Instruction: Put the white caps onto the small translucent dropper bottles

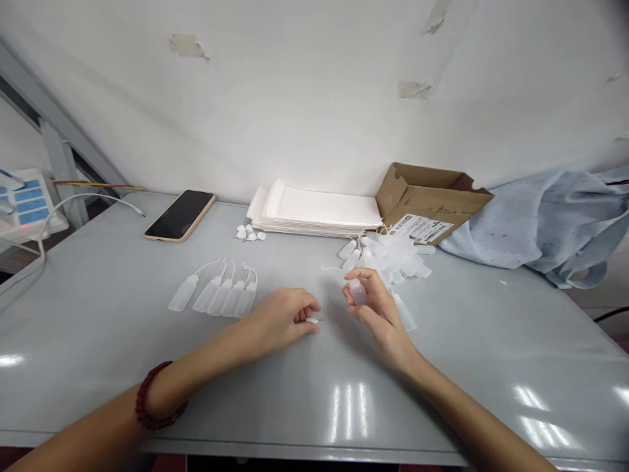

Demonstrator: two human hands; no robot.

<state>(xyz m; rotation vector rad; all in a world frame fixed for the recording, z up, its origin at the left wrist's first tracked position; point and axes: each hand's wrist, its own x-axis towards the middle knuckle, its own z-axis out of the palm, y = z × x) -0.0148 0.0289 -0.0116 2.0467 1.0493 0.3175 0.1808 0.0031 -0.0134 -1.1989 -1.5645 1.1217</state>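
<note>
My right hand [376,308] is closed round a small translucent plastic bottle [358,292], held upright near the middle of the grey table [98,341]. My left hand [285,316] rests on the table beside it, fingers pinched on a small white cap [313,320]. Just behind my right hand lies a heap of the same bottles [393,257]. To the left, a row of several bottles with tethered caps [216,295] lies flat. A few loose white caps [248,233] sit farther back.
A stack of white padded bags [314,211] leans by the wall. An open cardboard box [427,196] lies on its side at the back right, next to light blue cloth [550,219]. A phone [180,214] lies at the back left. A white device with cables [27,203] stands far left.
</note>
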